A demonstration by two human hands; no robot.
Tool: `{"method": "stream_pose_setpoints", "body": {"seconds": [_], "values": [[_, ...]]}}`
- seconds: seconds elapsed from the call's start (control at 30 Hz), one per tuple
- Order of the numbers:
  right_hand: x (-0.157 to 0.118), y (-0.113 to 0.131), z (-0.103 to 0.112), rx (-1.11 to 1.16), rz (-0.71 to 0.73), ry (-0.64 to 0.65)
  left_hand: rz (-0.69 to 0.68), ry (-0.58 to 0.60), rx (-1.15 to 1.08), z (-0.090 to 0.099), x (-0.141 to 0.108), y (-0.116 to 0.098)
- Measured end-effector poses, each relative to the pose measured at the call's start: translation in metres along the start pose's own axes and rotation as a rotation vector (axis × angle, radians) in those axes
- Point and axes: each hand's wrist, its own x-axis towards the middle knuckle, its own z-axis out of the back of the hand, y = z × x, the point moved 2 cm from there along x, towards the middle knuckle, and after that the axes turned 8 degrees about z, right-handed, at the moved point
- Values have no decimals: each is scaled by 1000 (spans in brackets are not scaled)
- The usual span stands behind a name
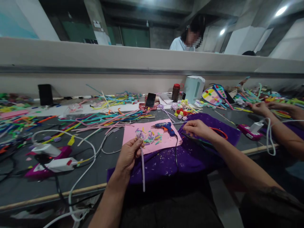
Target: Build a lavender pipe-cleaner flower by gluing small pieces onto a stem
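Between thumb and fingers, my left hand pinches a pale lilac stem that hangs down, with a small purple and white tuft at its top. My right hand is closed over the purple cloth, at the dark handles of a tool that looks like scissors or tweezers. Between the hands, a blue glue gun lies on a pink sheet, beside small coloured clippings.
Pipe cleaners spread behind the sheet. White cables and purple power strips lie left. A kettle and a red-capped bottle stand behind. Another person's hands work at right; a person is beyond the partition.
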Motion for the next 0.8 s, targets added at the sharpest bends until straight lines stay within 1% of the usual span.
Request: {"method": "stream_pose_setpoints", "body": {"seconds": [0.07,0.1,0.17,0.27,0.4,0.53,0.67,0.8], "values": [[17,3,-20,-281,4,57,-6,9,-3,0,-1,0],[26,3,-29,-432,-20,58,-6,10,-12,0,-1,0],[43,3,-46,-536,-62,45,0,8,-32,0,-2,-1],[61,-3,-63,-595,-116,47,-8,1,-51,0,-3,-2],[72,-13,-69,-600,-151,58,-17,10,-51,3,-3,0],[70,-21,-66,-517,-153,24,10,12,-44,4,-3,2],[65,-24,-60,-407,-111,-72,20,4,-29,3,-2,2],[62,-20,-55,-308,-74,-204,29,-2,-20,2,-1,2]]}}
